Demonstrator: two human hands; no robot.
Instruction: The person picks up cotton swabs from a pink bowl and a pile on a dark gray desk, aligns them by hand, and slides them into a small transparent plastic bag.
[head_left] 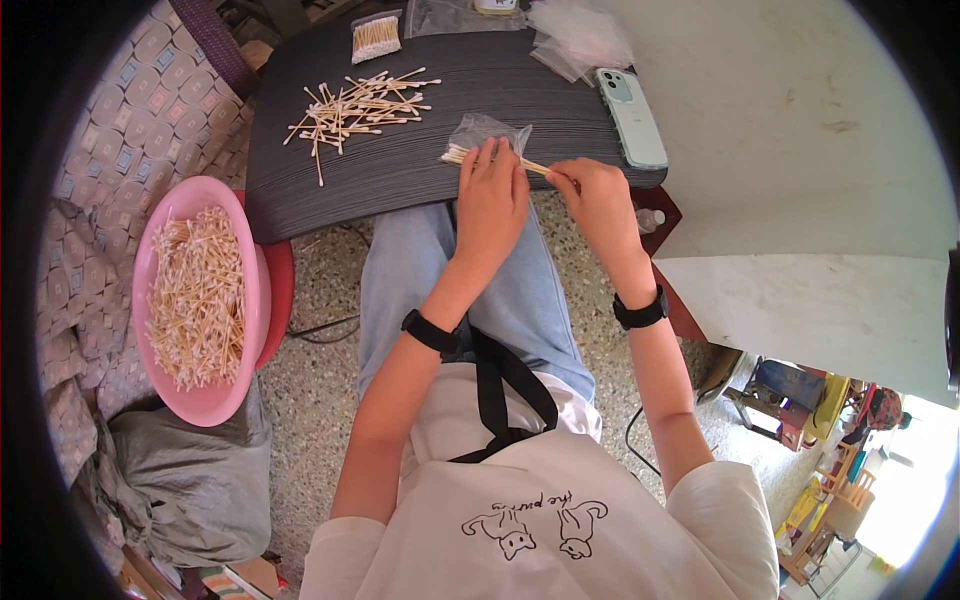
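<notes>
At the near edge of the dark table (450,65), a small clear plastic bag (485,125) has several cotton swabs (455,153) in it. My left hand (492,200) lies over the bag, its fingers holding it and covering part of the swabs. To the right, my right hand (598,195) pinches the ends of the wooden swab sticks that stick out past the left fingers. Further left on the table lies a loose pile of cotton swabs (360,108). Behind that pile is a filled bag of cotton swabs (376,38).
A pink basin (262,290) heaped with cotton swabs stands at the left, beside the table. Clear plastic bags (580,35) lie at the table's far right. A pale green phone (635,125) rests along the right edge, near a white wall (790,150).
</notes>
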